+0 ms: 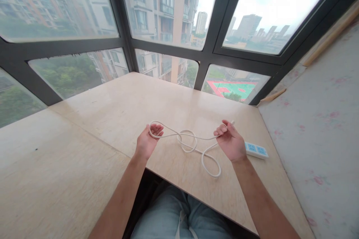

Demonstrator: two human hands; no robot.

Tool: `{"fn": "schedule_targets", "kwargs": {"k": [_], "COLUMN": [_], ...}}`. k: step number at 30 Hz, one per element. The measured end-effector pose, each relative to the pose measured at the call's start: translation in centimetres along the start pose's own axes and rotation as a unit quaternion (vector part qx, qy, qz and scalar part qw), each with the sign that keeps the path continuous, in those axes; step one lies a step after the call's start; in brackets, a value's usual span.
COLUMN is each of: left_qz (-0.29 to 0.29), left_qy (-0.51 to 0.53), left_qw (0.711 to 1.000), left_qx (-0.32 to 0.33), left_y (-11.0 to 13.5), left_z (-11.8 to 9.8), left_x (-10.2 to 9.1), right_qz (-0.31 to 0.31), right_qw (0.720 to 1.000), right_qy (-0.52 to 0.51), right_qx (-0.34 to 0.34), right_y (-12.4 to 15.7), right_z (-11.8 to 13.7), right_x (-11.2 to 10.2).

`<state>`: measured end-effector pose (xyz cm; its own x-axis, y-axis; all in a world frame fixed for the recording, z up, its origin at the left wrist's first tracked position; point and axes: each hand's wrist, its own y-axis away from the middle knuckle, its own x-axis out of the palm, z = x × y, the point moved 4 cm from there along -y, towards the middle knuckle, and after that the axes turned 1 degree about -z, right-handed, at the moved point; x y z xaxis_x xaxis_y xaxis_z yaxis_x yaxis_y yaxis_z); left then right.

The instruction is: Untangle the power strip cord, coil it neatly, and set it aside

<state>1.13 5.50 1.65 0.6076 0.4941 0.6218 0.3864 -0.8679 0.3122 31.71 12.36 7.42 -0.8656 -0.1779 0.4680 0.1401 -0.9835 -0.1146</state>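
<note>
A white power cord (193, 145) lies in loose loops on the light wooden table (117, 108) between my two hands. My left hand (147, 141) is closed round a bend of the cord at its left end. My right hand (230, 141) pinches the cord near its right end, fingers curled. A white power strip (256, 150) with blue sockets lies flat just right of my right hand, partly hidden behind it. One large loop of the cord hangs toward the table's near edge.
Large dark-framed windows (207, 50) stand close behind the table, with city buildings outside. A pale floral-patterned wall (322, 127) borders the table on the right. My legs in light jeans (182, 216) show under the table's near edge.
</note>
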Motion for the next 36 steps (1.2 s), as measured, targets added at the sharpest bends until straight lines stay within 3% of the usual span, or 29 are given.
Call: {"fn": "schedule_targets", "kwargs": {"k": [4,7,11,15,19,23,26,28,30,32,34,36], "left_qz": [-0.096,-0.130,-0.093,-0.083,-0.098,-0.134,-0.161,-0.176,-0.177,-0.152,-0.114,-0.086], "left_qy": [-0.012,-0.041,-0.063,-0.127,-0.183,-0.213,-0.298,-0.392,-0.476,-0.530,-0.558,-0.581], "left_qw": [0.993,0.988,0.993,0.988,0.978,0.967,0.938,0.894,0.837,0.780,0.729,0.684], "left_qx": [-0.072,-0.075,-0.046,-0.033,-0.009,0.041,0.081,0.125,0.202,0.298,0.381,0.434], "left_y": [1.2,2.6,4.1,4.5,3.8,2.9,2.7,3.1,3.8,4.9,5.9,6.6], "left_z": [2.1,2.9,3.4,3.7,3.6,3.0,2.4,2.1,2.0,2.3,3.0,3.7], "left_x": [-2.6,-3.5,-3.6,-4.0,-4.2,-3.9,-3.5,-3.1,-2.3,-1.0,0.6,2.0], "right_qz": [0.042,0.069,0.158,0.267,0.283,0.291,0.257,0.201,0.140,0.128,0.154,0.189], "right_qw": [0.996,0.990,0.959,0.909,0.898,0.890,0.885,0.883,0.876,0.862,0.840,0.810], "right_qy": [0.038,0.072,0.211,0.319,0.337,0.349,0.377,0.414,0.459,0.491,0.519,0.553], "right_qx": [0.065,0.101,0.102,0.028,0.024,-0.034,-0.096,-0.096,-0.055,0.000,0.043,0.057], "right_y": [-1.7,-3.2,-4.8,-5.5,-5.5,-4.1,-2.7,-2.0,-1.5,-0.7,0.2,1.0], "right_z": [-0.7,-1.3,-3.0,-5.1,-6.6,-5.5,-4.2,-4.1,-4.8,-6.1,-7.5,-8.6], "right_x": [2.4,5.2,9.9,14.0,15.3,13.4,9.2,5.3,1.4,-1.4,-2.5,-2.3]}}
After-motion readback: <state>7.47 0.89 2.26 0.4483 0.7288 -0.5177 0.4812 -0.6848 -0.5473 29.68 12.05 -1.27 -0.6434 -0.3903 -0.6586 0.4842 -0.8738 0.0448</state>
